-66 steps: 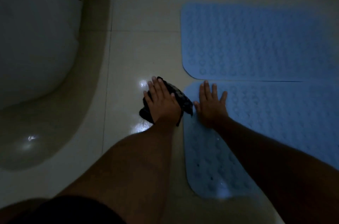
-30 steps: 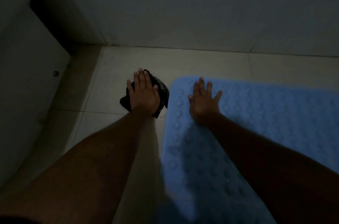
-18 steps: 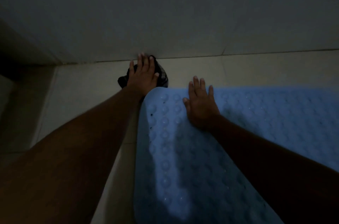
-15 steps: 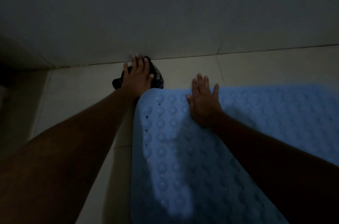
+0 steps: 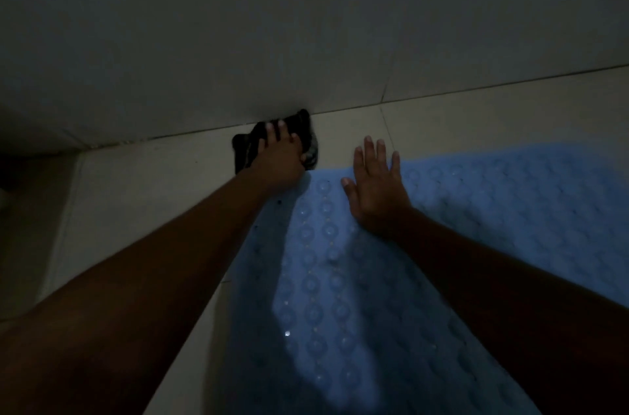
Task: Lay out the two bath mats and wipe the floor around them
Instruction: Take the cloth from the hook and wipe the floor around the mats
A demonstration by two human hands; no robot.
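We kneel in a dim room over a pale tiled floor [image 5: 136, 203], where a blue bath mat [image 5: 340, 295] studded with round bumps lies nearest us. Our right hand [image 5: 376, 188] rests flat and open at the mat's far edge, gripping nothing. Farther on, our left hand [image 5: 279, 156] presses a dark cloth [image 5: 306, 132] onto the floor where it meets the wall [image 5: 306, 23], fingers curled over it

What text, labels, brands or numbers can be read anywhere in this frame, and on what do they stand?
None can be read.
Blue rubber bath mat with round bumps: no print visible.
Dark crumpled cloth under the left hand: pattern only, no lettering.
Pale tiled wall and pale floor tiles: plain; the picture is dim.
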